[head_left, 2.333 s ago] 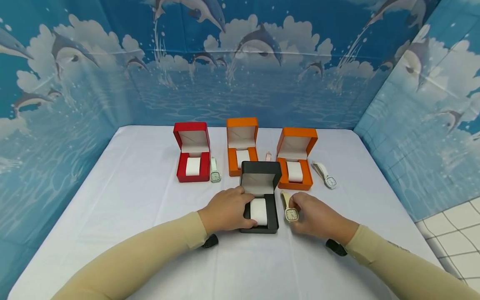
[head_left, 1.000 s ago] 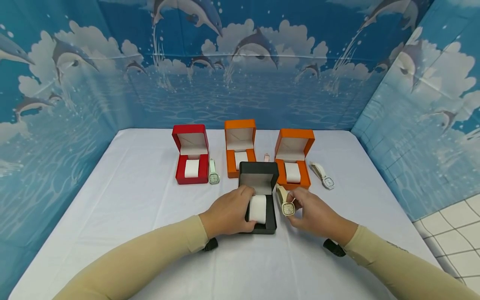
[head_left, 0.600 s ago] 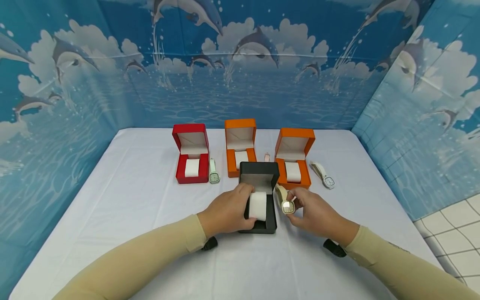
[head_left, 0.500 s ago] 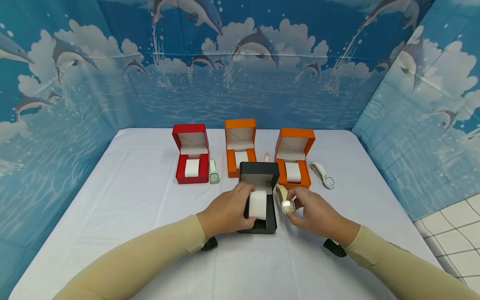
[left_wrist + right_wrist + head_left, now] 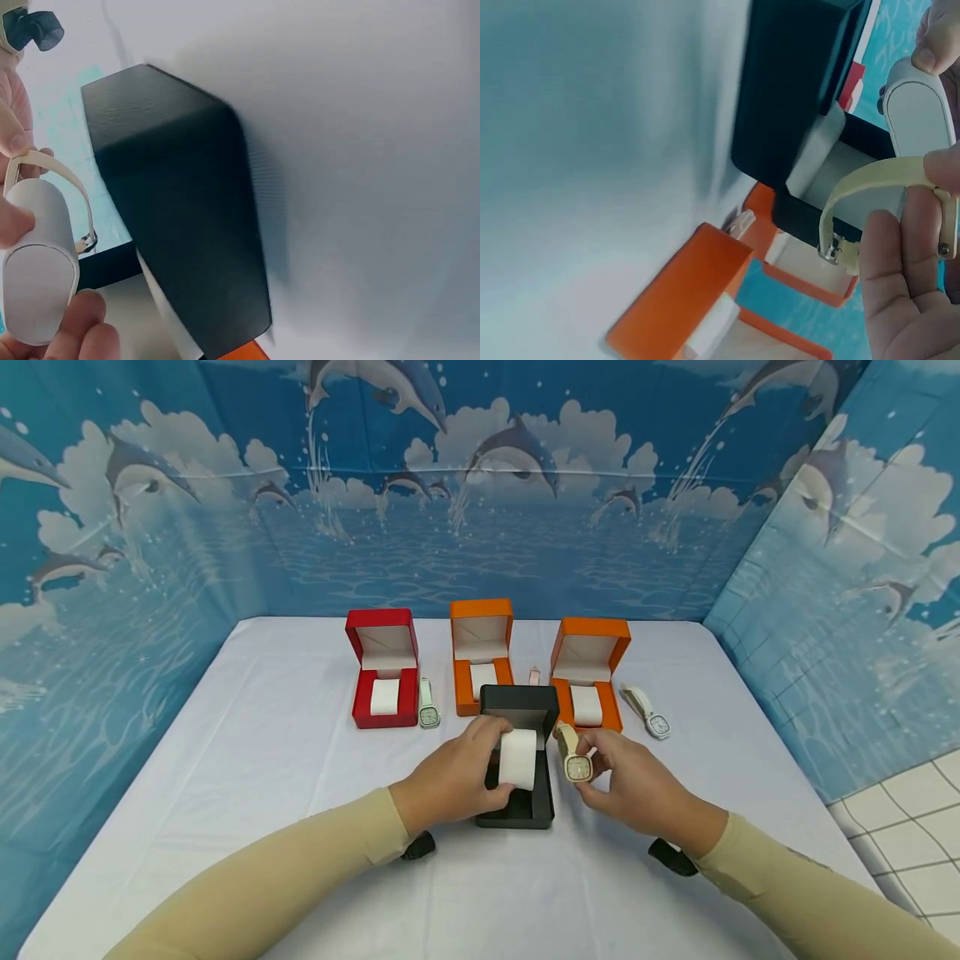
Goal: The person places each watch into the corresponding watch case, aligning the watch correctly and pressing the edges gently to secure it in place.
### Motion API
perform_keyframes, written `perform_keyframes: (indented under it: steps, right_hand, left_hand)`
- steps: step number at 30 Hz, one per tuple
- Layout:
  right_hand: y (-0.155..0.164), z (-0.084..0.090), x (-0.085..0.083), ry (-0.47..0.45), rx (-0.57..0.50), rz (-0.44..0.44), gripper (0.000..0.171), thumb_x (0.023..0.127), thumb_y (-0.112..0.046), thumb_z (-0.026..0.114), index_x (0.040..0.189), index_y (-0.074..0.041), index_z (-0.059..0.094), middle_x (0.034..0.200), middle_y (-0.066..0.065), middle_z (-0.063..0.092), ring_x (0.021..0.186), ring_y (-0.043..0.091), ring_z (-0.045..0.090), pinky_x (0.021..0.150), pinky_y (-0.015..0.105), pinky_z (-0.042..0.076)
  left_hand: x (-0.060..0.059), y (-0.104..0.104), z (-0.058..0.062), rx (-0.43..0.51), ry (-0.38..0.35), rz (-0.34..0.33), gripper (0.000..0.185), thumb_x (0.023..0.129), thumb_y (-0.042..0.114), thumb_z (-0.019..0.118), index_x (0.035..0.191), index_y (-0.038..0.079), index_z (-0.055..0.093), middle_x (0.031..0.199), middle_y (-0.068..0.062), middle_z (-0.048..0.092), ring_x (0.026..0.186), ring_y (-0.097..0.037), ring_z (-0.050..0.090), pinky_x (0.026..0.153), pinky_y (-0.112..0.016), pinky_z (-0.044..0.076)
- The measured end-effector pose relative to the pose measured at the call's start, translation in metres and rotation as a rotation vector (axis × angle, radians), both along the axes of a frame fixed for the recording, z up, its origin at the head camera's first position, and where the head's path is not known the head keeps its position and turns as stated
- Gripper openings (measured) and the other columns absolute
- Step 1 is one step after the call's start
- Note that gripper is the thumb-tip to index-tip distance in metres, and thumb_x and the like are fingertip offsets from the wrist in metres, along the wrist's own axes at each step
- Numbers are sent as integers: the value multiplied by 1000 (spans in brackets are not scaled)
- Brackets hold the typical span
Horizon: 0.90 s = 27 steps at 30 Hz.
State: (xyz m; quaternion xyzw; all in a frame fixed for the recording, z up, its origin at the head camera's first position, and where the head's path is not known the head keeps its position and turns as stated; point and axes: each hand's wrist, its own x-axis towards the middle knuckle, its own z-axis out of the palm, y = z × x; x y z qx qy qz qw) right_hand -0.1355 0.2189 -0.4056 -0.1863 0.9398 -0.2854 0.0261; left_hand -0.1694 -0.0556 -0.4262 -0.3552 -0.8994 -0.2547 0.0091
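Observation:
My left hand (image 5: 457, 777) grips a white watch cushion (image 5: 517, 760) by its two ends, raised above the bottom of the black watch box (image 5: 543, 806), whose lid stands up. To the right of that box, my right hand (image 5: 641, 781) pinches a cream wristwatch (image 5: 578, 767) near its square case, with the strap hanging in a loop. In the left wrist view, the strap (image 5: 73, 180) curves behind the cushion (image 5: 37, 289). The right wrist view shows the buckle (image 5: 831, 253) at the strap's end, with the cushion (image 5: 919, 116) close beside the watch.
Behind stand an open red watch box (image 5: 410, 697) and two open orange ones, left (image 5: 463, 685) and right (image 5: 615, 714), each with a white cushion. A mint watch (image 5: 429, 714), a partly hidden pink one (image 5: 534, 676) and a white one (image 5: 657, 723) lie on the white tablecloth (image 5: 300, 710).
My left hand has raised the cushion out of the black box's base. My right hand has lifted the cream watch from the tablecloth and brought it slightly closer to the box.

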Motion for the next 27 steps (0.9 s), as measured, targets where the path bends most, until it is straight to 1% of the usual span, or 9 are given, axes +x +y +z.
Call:
perform_keyframes:
  steps: [5,10,13,17,21,27]
  right_hand:
    - [-2,3,2,81,1,-11,44,82,-3,86,111,-11,55,112,5,68,88,12,64,74,28,62]
    - [-3,8,4,126,-5,-20,44,82,-3,87,112,-12,55,111,4,67,88,10,64,75,26,61]
    - [-3,11,5,158,-5,-18,44,82,-3,87,111,-12,55,119,7,68,88,10,64,77,25,61]
    - [-4,15,6,183,1,-15,45,81,-2,87,111,-11,54,133,14,67,88,10,64,78,26,62]
    - [-4,20,7,204,5,-14,45,80,-1,87,110,-10,55,136,16,66,88,11,65,79,28,63]
    - [-6,26,8,208,1,-12,46,80,0,88,111,-10,55,137,16,65,89,11,65,81,28,64]
  left_hand:
    - [0,-1,6,90,-27,-3,71,90,24,82,147,5,43,140,-8,51,107,-19,66,90,-24,60]
    - [0,-2,11,140,-42,-16,71,90,22,83,146,7,43,138,-7,52,107,-20,66,89,-24,60]
    - [1,-2,12,154,-25,-28,71,89,21,83,146,7,44,139,-7,52,106,-17,65,89,-23,59]
    - [2,-3,13,160,27,-37,70,90,22,83,146,7,44,142,-7,51,104,-13,62,88,-22,59]
    - [2,-4,16,177,62,-45,71,89,23,83,146,6,44,143,-8,51,104,-12,62,86,-21,60]
    - [2,-4,21,220,70,-66,71,89,20,84,145,5,44,140,-9,52,103,-14,64,85,-27,63]
